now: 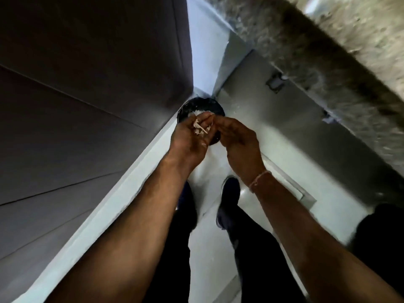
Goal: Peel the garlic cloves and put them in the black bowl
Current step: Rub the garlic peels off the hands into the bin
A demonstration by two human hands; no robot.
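Looking down at both hands held together just in front of the black bowl (201, 110), above a pale floor (209, 254).

Left hand (188, 138): curling its fingers round a garlic piece (200, 127) with dry, papery skin and a thin stalk sticking out, holding it at the near rim of the black bowl.

Right hand (238, 138): reaching with its fingertips (215, 121) toward the same garlic piece, touching or nearly touching it; fingers bent inward, but a real pinch on the skin not possible to tell, because of the blur. Wearing a thin thread band (260, 179) on the wrist.

Black bowl: standing beyond the hands, at the foot of a dark panel wall (87, 106), partly hidden behind the fingers. Showing something pale inside (200, 111), just behind the left hand's fingers; whether peeled cloves or skins, not clear.

Below the black bowl, toward the camera: two dark shoes (229, 200) and dark trousers standing on the pale floor.

To the right of the black bowl: a grey surface and a rough, speckled slab (328, 51), both blurred.
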